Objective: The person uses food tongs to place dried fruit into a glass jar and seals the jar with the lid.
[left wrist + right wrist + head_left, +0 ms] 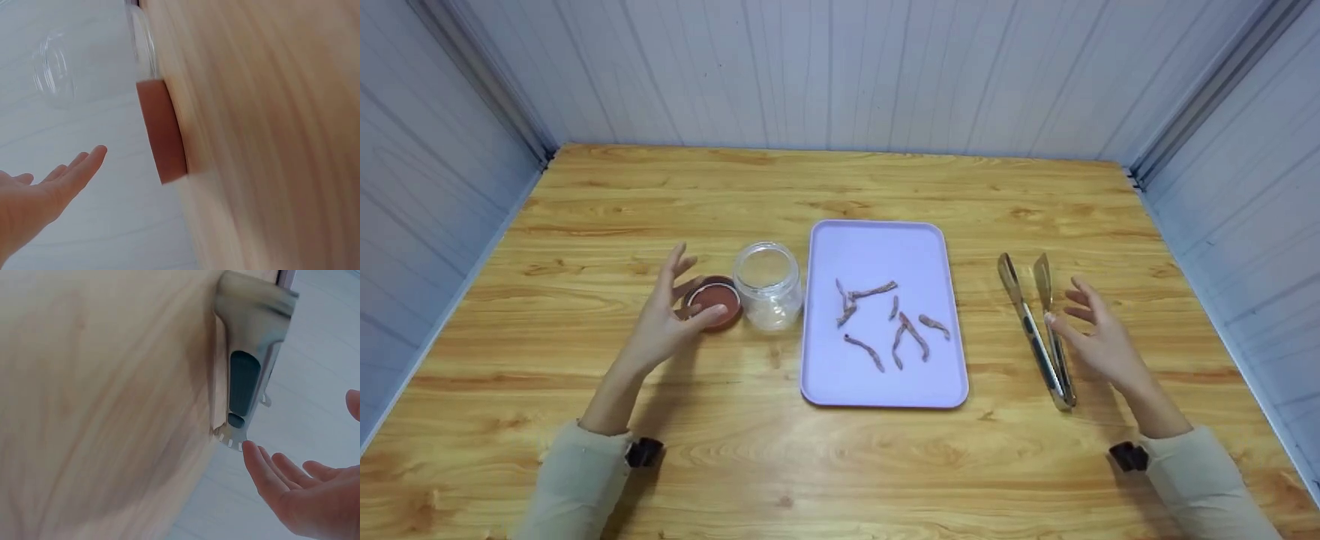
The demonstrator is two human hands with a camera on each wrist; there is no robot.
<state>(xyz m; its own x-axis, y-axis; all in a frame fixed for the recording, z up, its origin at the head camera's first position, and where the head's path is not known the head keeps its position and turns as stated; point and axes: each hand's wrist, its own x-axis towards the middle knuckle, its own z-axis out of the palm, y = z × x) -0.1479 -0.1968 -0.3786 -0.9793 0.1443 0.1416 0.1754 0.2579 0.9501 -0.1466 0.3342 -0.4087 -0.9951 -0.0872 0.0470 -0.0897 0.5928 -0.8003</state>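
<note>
My left hand (660,326) hovers over a round reddish-brown lid (718,294), its fingers parted and holding nothing. In the left wrist view the lid (161,132) lies flat on the table, apart from the fingers. Just right of it stands a clear, uncovered jar (774,304). My right hand (1099,341) is beside metal tongs (1030,326) with dark grip inserts, fingers loosely bent around nothing. The tongs (256,326) lie with their arms spread, tips pointing away from me. Between the hands, a lilac tray (877,251) bears several brown, twig-like dried pieces (865,351).
The wooden table (840,465) carries all these things. Pale panelled walls (825,75) enclose it at the back and on both sides. The jar stands close against the tray's left edge.
</note>
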